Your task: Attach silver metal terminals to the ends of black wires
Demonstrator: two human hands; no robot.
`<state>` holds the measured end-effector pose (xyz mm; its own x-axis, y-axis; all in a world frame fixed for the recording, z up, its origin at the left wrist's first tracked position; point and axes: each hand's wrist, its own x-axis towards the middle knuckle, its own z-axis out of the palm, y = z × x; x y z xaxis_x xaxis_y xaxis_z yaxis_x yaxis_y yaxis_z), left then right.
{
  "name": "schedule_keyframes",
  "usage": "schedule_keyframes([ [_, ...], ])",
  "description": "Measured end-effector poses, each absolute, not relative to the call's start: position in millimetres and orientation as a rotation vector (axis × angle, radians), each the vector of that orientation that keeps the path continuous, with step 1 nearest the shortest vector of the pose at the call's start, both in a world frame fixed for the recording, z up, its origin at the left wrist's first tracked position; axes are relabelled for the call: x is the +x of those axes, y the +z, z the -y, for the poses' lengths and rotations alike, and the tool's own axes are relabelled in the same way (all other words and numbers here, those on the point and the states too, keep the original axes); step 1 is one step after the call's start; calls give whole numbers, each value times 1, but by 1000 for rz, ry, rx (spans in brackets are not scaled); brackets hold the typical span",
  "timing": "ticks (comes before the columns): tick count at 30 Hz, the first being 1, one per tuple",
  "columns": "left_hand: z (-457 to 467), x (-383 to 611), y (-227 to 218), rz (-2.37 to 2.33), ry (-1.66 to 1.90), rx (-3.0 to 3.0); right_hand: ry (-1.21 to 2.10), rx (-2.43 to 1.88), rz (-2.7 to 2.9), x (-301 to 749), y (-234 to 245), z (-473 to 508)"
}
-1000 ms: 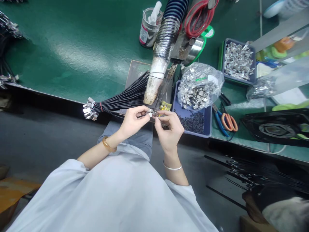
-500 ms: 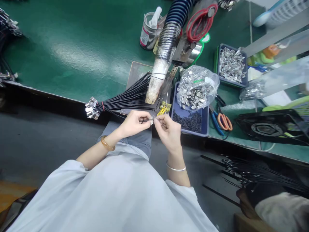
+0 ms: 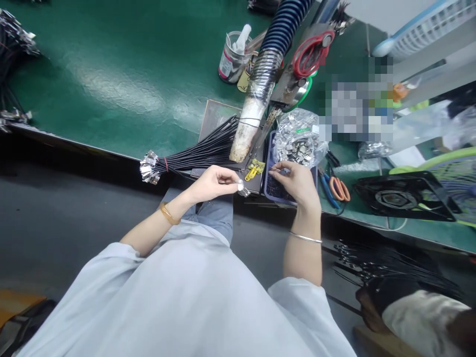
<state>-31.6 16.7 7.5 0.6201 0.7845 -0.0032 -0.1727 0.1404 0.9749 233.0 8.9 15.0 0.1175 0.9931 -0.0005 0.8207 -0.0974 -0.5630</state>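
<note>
My left hand (image 3: 213, 182) is closed in a pinch on a thin black wire with a small metal clip (image 3: 242, 188) at its end, held just off the bench edge. My right hand (image 3: 297, 182) rests over the blue tray (image 3: 269, 173) of small dark parts, fingers pinched together on something tiny that I cannot make out. A bundle of black wires with metal clips (image 3: 193, 156) lies on the bench just beyond my left hand, tied with a red band.
A ribbed hose with a white nozzle (image 3: 256, 101) points down at the work plate. A bag of metal clips (image 3: 300, 139), orange-handled pliers (image 3: 336, 187), a jar (image 3: 232, 62), a black fan (image 3: 401, 198) and more wire bundles (image 3: 386, 263) lie around the green bench (image 3: 111, 84).
My hands have parted. The right hand left the wire end and moved right to the blue tray. The left hand still holds the wire with its clip.
</note>
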Motion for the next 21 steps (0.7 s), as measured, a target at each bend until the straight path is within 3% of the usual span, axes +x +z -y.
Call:
schedule_keyframes([
  [11,-10,-27,-1,-814,902,1294,154,-1998,1450,211,24,22],
  [21,5,-21,7,-982,1031,1486,621,-1544,1188,140,15,48],
])
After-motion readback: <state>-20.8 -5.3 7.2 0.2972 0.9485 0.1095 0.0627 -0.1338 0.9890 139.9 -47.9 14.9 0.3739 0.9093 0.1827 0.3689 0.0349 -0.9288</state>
